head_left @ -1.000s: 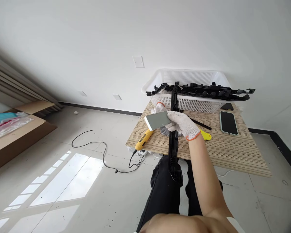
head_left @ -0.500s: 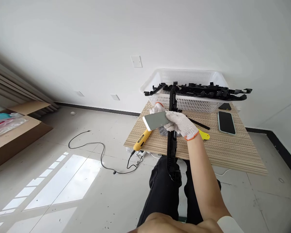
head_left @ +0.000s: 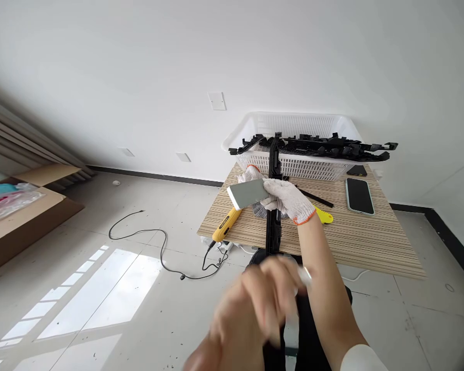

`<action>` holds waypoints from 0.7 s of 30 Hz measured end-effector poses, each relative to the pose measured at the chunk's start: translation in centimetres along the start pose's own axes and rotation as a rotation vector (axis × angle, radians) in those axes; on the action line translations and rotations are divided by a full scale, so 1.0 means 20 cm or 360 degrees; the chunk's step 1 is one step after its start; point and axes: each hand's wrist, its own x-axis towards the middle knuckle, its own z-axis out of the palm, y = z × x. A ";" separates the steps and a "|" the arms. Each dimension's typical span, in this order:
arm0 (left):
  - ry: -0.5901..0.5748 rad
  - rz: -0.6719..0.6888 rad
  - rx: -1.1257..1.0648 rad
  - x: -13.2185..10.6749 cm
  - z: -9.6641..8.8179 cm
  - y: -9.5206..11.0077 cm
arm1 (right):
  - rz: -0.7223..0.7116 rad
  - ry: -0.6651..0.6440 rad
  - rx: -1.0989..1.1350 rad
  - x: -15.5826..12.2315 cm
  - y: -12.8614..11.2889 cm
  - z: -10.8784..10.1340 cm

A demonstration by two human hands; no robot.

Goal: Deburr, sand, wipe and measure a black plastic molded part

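the gloved right hand [head_left: 289, 198] grips a grey slab [head_left: 248, 194] over the worktop [head_left: 365, 239]; the left hand [head_left: 257, 299] is too blurred to tell. the black strip [head_left: 272, 232], beneath the right hand, is probably light, slightly flexible, best held mid-length.

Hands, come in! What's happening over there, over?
Right gloved hand: gripping grey flat piece. Left hand: bare, blurred, contents unclear. Black strip: lower end hidden behind left hand.

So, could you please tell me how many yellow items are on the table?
2: the corded yellow tool near the left edge of the table, and a yellow piece partly behind the wrist of the gloved right hand. Others may be hidden.
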 end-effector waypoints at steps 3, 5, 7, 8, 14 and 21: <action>0.0278 0.0219 0.0082 0.21 -0.04 -0.14 | -0.0030 -0.0061 0.0045 -0.01 -0.01 0.01; 0.0366 0.0008 0.0436 0.29 -0.07 -0.25 | -0.0039 -0.0099 0.0070 -0.01 -0.02 0.01; 0.0238 -0.0264 0.0797 0.32 -0.09 -0.36 | -0.0023 -0.0074 0.0072 -0.01 -0.01 0.01; 0.0136 -0.0372 0.0910 0.32 -0.10 -0.40 | -0.0018 -0.0067 0.0071 -0.01 -0.01 0.01; -0.0243 -0.0565 0.0864 0.31 -0.10 -0.46 | -0.0178 0.0150 -0.0002 -0.03 -0.04 0.05; -0.0295 -0.0446 0.1065 0.32 -0.10 -0.43 | -0.0803 0.1188 0.0202 -0.11 -0.10 -0.14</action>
